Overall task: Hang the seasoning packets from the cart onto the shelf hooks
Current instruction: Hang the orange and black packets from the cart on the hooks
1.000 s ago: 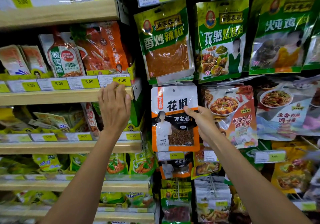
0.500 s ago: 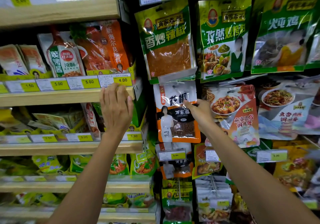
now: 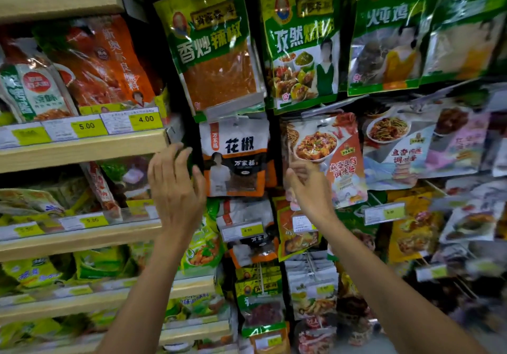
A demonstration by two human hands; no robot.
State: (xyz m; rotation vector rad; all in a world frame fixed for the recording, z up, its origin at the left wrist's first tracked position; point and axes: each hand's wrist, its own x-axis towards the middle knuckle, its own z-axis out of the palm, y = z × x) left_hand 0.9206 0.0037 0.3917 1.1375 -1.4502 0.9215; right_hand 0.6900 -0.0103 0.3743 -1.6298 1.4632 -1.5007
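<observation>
Since half a second ago my right hand (image 3: 310, 186) has let go of the white-and-orange peppercorn packet (image 3: 236, 159) and moved off to its right. It now sits in front of the red tofu-sauce packet (image 3: 329, 156) with the forefinger raised and the other fingers loosely bent, holding nothing. My left hand (image 3: 175, 189) has left the front lip of the wooden shelf (image 3: 82, 150) and slid right. It is released, fingers nearly straight, thumb just beside the packet's left edge, and I cannot tell if it touches. The peppercorn packet hangs upright on its own in the peg column, right under the green chilli packet (image 3: 214, 49). An orange edge peeks out on its right side, and I cannot see the hook itself. Everything also fills more of my view than before. On the containers: the wooden shelf carries standing bags, an orange marinade bag (image 3: 104, 60) among them, above yellow price tags (image 3: 145, 119) reading 4.00 and 5.00. The lower shelves hold green and yellow bags, too blurred to read. The peg wall holds a green cumin packet (image 3: 301, 46) in its top row, and more packets hang below the peppercorn one
</observation>
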